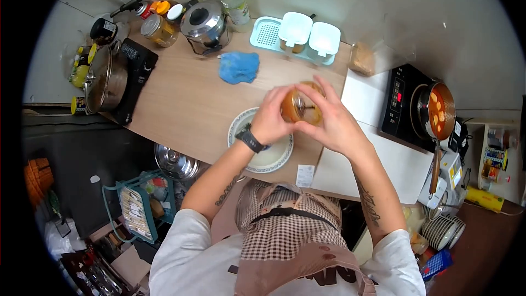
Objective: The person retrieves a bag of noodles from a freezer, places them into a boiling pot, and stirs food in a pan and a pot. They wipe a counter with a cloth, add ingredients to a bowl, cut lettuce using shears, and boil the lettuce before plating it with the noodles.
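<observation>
A glass jar (296, 107) with orange-brown contents is between my two hands, above the worktop and close to a bowl. My left hand (269, 114) wraps around its left side, with a dark watch on the wrist. From the right, my right hand (335, 124) curls its fingers around the jar's other side. Whether a lid is on the jar, I cannot make out. Below my left wrist stands a wide white bowl (267, 170) with a patterned rim and pale contents. A blue cloth (239, 67) lies crumpled beyond the bowl.
At right, a pan (452, 104) of red sauce with pieces sits on an induction cooker (395, 107), handle toward me. A pot (104, 85) stands on the left cooker. Along the back are a kettle (205, 24), a bottle (236, 8) and a light-blue tray (264, 34) with containers.
</observation>
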